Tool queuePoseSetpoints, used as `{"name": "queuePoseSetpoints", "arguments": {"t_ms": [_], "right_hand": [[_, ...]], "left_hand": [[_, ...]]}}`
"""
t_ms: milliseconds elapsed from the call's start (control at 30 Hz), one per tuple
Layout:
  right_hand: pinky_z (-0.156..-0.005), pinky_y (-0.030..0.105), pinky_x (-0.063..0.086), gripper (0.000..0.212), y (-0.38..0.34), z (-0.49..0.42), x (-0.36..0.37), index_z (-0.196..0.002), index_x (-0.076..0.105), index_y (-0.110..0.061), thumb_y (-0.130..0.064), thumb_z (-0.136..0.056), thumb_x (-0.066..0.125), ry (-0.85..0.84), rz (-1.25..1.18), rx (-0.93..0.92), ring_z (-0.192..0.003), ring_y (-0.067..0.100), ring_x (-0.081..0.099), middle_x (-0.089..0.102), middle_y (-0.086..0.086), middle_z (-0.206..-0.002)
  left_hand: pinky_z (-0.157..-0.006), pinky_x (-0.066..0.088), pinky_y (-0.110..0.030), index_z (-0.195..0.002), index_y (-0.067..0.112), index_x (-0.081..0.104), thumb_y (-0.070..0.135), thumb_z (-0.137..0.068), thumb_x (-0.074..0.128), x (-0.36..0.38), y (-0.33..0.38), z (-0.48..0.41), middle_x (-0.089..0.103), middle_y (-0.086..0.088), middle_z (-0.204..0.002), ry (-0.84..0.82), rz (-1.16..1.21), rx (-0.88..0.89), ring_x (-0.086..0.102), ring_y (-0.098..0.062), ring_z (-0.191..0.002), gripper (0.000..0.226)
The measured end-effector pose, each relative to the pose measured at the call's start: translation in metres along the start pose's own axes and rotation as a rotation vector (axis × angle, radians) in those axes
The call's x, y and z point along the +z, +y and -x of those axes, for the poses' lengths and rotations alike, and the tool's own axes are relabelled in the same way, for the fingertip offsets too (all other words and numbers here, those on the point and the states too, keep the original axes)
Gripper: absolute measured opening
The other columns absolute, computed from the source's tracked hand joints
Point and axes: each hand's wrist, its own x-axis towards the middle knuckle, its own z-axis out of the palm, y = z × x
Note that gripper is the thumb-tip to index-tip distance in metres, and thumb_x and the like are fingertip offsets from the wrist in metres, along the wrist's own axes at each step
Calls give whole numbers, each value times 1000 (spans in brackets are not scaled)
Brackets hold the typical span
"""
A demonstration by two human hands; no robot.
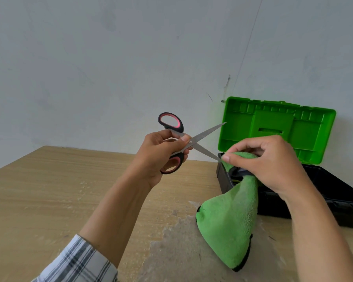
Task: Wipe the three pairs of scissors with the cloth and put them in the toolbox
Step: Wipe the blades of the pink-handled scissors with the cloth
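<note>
My left hand (159, 157) holds a pair of scissors (204, 135) with black and pink handles, raised above the table with its blades spread apart. One blade points up to the right; the tip of the other blade meets the green cloth (230, 224). My right hand (269, 165) pinches the top of that cloth around the blade tip, and the rest of the cloth hangs down to the table. Behind stands the toolbox (334, 202), black with its green lid (277, 127) raised. No other scissors are in view.
The wooden table (49, 190) has a worn, pale patch near the cloth. A plain grey wall rises behind the table and the toolbox. The toolbox sits at the table's right side, close to the wall.
</note>
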Motion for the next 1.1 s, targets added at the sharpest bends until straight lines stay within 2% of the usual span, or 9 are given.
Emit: {"name": "queuePoseSetpoints", "arguments": {"t_ms": [100,200,367,533,633,733,867,1000,1100], "right_hand": [[-75,36,62,9,11,0,-12,-71,80,-34,-30,-72,88,93,-23,60,-74,11,74,76,-13,-70],[-77,43,63,10,16,0,-22,-73,79,-35,-29,-75,86,257,-169,56,-76,13,75,78,-11,-75],[-76,38,62,8,3,-1,-20,-78,79,-34,-28,-78,85,379,-348,-52,-78,23,76,79,-6,-80],[-73,37,63,7,-13,-2,-3,-85,80,-26,-27,-80,84,414,-266,-154,-75,14,76,78,-8,-79],[-69,22,58,10,-18,-1,12,-87,81,-20,-27,-80,84,413,-103,-242,-74,4,73,76,-12,-81],[-66,7,47,7,-20,-1,27,-85,81,-18,-22,-80,84,443,49,-362,-71,4,66,73,-10,-79],[-62,18,47,6,-15,-3,39,-83,80,-17,-19,-79,84,497,151,-420,-69,7,61,72,-5,-79],[-64,6,39,6,-10,-5,42,-84,80,-16,-19,-80,84,497,132,-404,-70,2,57,69,-8,-79],[-64,8,41,6,-6,-6,39,-84,80,-16,-18,-80,83,511,104,-383,-69,3,58,66,-10,-78]], "left_hand": [[-65,54,-26,-95,1,70,12,-87,68,-4,0,1,70,-4,-70,-37,-66,-6,63,-15,-65,13],[-71,53,-30,-93,3,72,16,-86,70,-6,3,2,69,-4,-70,-72,-139,0,62,-17,-67,15],[-65,55,-24,-85,4,71,14,-86,69,-6,6,4,68,-4,-70,-110,-142,0,62,-12,-63,10],[-64,54,-24,-82,7,70,12,-87,69,-7,5,5,67,-1,-68,-128,-159,30,62,-11,-62,8],[-66,55,-24,-85,7,71,14,-87,69,-5,5,5,67,-2,-69,-117,-187,61,63,-12,-64,7],[-68,56,-26,-86,8,72,14,-88,68,-4,3,5,67,-4,-72,-103,-214,102,64,-12,-63,7],[-62,53,-20,-86,8,71,11,-89,67,-6,3,4,67,-3,-69,-97,-249,135,64,-10,-60,6],[-57,50,-17,-85,8,71,10,-89,67,-6,4,3,66,-2,-66,-95,-245,124,63,-9,-58,6],[-56,50,-16,-85,8,70,10,-89,67,-7,4,4,67,0,-64,-98,-234,110,64,-9,-57,6]]}}
